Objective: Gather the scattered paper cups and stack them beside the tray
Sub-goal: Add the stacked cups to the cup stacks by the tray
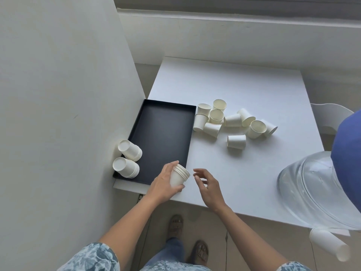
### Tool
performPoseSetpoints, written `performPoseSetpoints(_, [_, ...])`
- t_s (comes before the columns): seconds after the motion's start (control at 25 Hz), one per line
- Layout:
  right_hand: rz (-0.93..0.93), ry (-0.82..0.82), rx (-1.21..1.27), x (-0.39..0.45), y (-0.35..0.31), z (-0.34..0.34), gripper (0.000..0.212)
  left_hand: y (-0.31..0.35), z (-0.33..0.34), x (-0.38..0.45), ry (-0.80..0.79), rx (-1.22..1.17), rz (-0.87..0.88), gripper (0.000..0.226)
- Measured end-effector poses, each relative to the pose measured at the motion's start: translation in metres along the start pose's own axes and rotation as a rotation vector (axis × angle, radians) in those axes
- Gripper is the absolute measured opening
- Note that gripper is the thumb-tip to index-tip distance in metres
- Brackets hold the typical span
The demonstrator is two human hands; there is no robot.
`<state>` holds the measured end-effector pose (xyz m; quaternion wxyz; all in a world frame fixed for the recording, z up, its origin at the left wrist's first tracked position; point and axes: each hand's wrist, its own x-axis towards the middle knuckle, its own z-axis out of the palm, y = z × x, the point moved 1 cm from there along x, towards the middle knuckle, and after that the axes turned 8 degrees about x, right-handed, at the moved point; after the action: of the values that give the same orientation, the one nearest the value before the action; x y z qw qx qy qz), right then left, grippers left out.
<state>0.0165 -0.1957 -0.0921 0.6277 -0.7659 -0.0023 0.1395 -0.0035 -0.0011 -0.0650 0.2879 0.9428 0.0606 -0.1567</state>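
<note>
Most of the view is taken up by a white table (244,90) pushed against a pale wall (58,94), with a black tray (166,122) laid along its left edge and loose paper cups (232,122) scattered near the middle, well apart from the hands. Two short stacks (129,159) are lying tipped at the tray's near left corner. A nested stack (178,178) is clasped in the left hand (163,184) at the tray's near right corner, seemingly for setting down, while the right hand (208,185) is held apart and empty just beside it.

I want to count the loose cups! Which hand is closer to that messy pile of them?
Right. The right hand hovers open over the table, below the pile of loose cups. The left hand sits farther left, holding a small stack of cups by the tray.
</note>
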Motion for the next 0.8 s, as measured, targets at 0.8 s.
performPoseSetpoints(0.8, [0.05,-0.024,-0.083,-0.026,0.019,-0.02,0.025,-0.051,-0.175,-0.002,-0.159,1.271,-0.077,0.066])
